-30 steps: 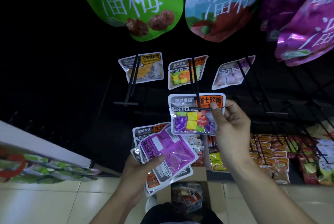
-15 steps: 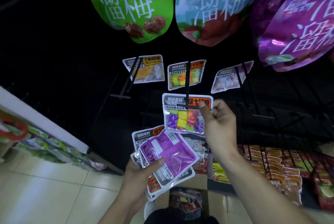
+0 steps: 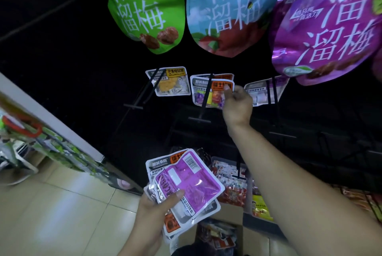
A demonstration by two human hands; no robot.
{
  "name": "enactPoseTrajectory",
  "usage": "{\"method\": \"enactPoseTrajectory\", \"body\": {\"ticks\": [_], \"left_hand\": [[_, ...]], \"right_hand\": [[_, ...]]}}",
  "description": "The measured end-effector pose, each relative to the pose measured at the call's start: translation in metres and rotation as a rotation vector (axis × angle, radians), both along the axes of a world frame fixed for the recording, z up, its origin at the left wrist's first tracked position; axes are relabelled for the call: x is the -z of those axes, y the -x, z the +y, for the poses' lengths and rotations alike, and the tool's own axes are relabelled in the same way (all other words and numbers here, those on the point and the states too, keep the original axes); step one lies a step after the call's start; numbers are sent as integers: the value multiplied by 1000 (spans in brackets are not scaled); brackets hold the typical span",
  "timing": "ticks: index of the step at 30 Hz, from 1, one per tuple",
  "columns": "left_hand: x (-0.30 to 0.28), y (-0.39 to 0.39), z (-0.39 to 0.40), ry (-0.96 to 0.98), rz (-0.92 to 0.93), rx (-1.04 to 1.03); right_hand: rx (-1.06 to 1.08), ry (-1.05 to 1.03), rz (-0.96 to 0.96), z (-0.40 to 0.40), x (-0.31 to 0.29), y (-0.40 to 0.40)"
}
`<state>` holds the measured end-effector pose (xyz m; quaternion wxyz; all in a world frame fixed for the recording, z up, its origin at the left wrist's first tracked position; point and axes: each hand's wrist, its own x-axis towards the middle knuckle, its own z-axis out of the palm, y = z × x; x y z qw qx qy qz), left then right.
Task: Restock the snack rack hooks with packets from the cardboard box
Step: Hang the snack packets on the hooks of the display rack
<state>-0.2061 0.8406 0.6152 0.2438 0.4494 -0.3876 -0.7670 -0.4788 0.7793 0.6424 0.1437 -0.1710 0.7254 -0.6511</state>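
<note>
My right hand (image 3: 236,104) reaches up to the rack and pinches the right edge of an orange-labelled candy packet (image 3: 208,94) threaded on the middle hook (image 3: 204,100), pushed back against the packet hanging there. My left hand (image 3: 154,212) grips a fanned stack of packets (image 3: 186,189) low in the centre, a purple one on top. The open cardboard box (image 3: 219,235) with more packets lies on the floor below, partly hidden by the stack.
A mango packet (image 3: 171,82) hangs on the left hook and a purple-white packet (image 3: 262,94) on the right hook. Three big plum bags (image 3: 231,7) hang overhead. Snack rows (image 3: 231,185) fill the lower rack. A white shelf (image 3: 47,123) stands left.
My right hand has slid the orange-labelled packet from the hook's tip back along the hook to the rear packet. My left hand with the stack dropped lower in view.
</note>
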Motion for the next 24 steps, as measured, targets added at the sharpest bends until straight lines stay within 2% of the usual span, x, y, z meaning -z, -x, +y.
{"method": "enactPoseTrajectory", "body": {"ticks": [4, 6, 10, 13, 20, 24], "left_hand": [[-3, 1, 7, -3, 17, -22], [1, 0, 8, 1, 4, -28], [1, 6, 9, 35, 22, -24], [1, 16, 8, 78, 50, 9], [7, 35, 11, 21, 48, 61], [10, 37, 5, 3, 18, 92]], "right_hand": [[60, 105, -6, 14, 3, -2], [10, 58, -32, 44, 1, -18], [-476, -346, -136, 117, -4, -64], [-622, -454, -227, 151, -5, -85], [-355, -389, -272, 167, -1, -68], [-155, -168, -259, 177, -10, -62]]}}
